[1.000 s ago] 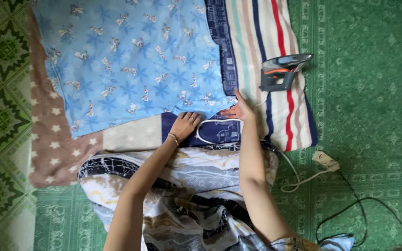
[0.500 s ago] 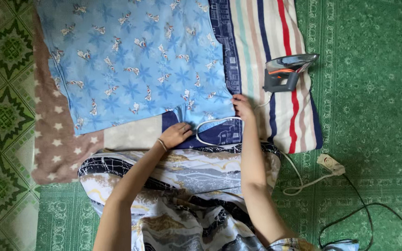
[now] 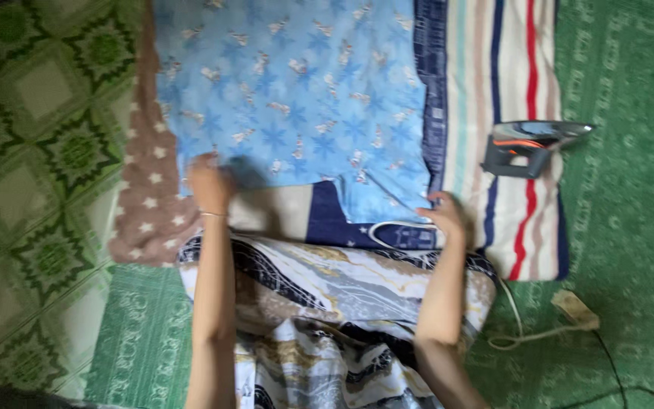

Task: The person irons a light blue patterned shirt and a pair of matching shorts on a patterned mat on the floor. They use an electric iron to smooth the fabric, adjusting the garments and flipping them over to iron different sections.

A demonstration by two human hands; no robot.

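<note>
Fingers of left hand [image 3: 210, 184] gripping blue cloth [image 3: 297, 98] at its lower left corner, over starred brown blanket [image 3: 145, 204]. Right hand [image 3: 443, 214] pinching lower right corner, beside striped blanket [image 3: 524, 68]. Iron [image 3: 527, 148] near right edge; green floor [image 3: 630, 227] beyond.

A green patterned carpet [image 3: 630, 68] covers the floor, with green geometric tiles [image 3: 32, 151] at one side.

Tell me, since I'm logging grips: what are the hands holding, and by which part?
Both are on the blue patterned cloth: left hand at its near left corner, right hand at its near right corner. The blur hides whether they pinch or press.
</note>
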